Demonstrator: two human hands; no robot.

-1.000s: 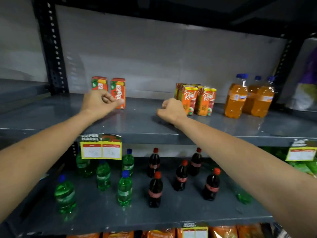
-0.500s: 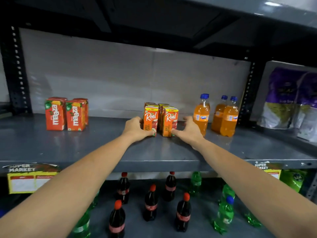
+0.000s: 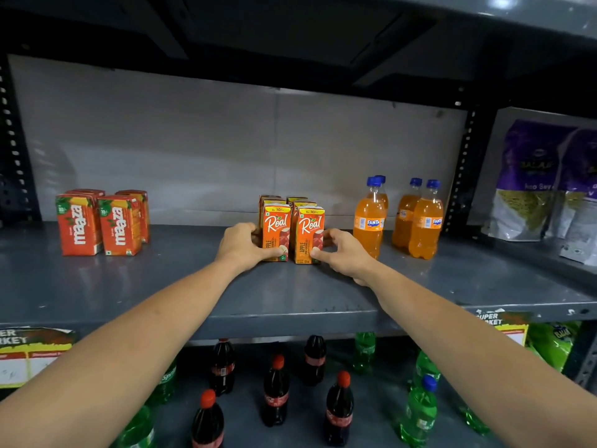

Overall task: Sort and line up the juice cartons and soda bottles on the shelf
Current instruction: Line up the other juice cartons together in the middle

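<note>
I see both hands on the Real cartons [image 3: 292,232], a tight block standing upright at the middle of the grey shelf [image 3: 181,286], two columns running back toward the wall. My left hand [image 3: 243,245] cups the left side of the block, thumb pressed low on the front of the left carton, fingers curled around its side. My right hand [image 3: 344,253] mirrors it on the right side, thumb tip touching the lower front corner of the right carton, fingers bent against the carton's far side. Both hands are half closed against the cartons, squeezing the block between them rather than lifting anything; the cartons sit flat on the shelf.

To the left, well apart, the Maaza cartons [image 3: 100,224] stand upright in a small cluster, two in front and more behind. To the right, just beside my right hand, a Fanta bottle [image 3: 370,221] stands with another directly behind it; two more Fanta bottles [image 3: 420,221] stand near them, closer to the black upright [image 3: 462,169].

On the lower shelf I see cola bottles [image 3: 276,392] with red caps spread loosely in the middle, and green bottles [image 3: 420,412] on either side. Purple snack bags [image 3: 533,179] fill the next bay on the right.
</note>
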